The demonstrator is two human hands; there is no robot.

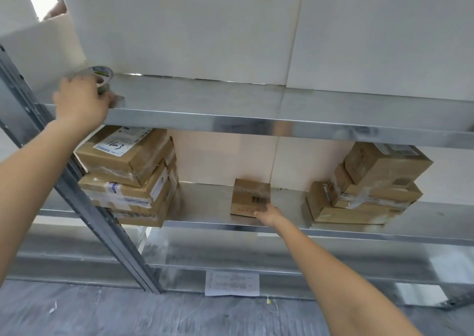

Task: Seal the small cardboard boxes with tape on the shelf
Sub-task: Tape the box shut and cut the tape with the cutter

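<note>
A roll of clear tape (104, 75) stands on the upper metal shelf (230, 105) at its left end. My left hand (82, 102) grips the roll from the front, fingers curled round it. On the lower shelf (205, 207) a small cardboard box (250, 194) stands alone in the middle, tape across its top and a barcode on its face. My right hand (269, 214) touches the box's lower right corner; I cannot tell whether its fingers curl round it.
A stack of taped cardboard boxes (128, 176) fills the lower shelf's left end, another stack (366, 187) sits at the right. A slanted metal upright (84, 194) runs down the left. A paper sheet (232, 283) hangs on the bottom shelf above the grey floor.
</note>
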